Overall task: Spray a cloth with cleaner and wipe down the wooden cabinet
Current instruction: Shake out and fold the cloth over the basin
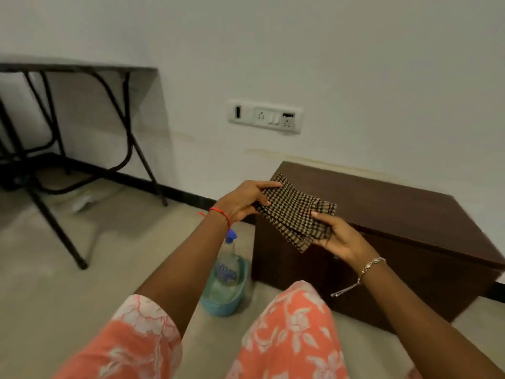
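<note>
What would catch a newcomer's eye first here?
The checked brown cloth, folded and held up at centre between the left hand and right hand. Behind it, the dark wooden cabinet sits against the wall; lower down, a spray bottle stands in a blue tub on the floor.

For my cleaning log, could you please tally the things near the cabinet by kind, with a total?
Cloth, held by both the left hand and the right hand: 1
Bottle: 1
Tub holding the bottle: 1
Cabinet: 1
Table: 1
Socket panel: 1
Total: 6
</note>
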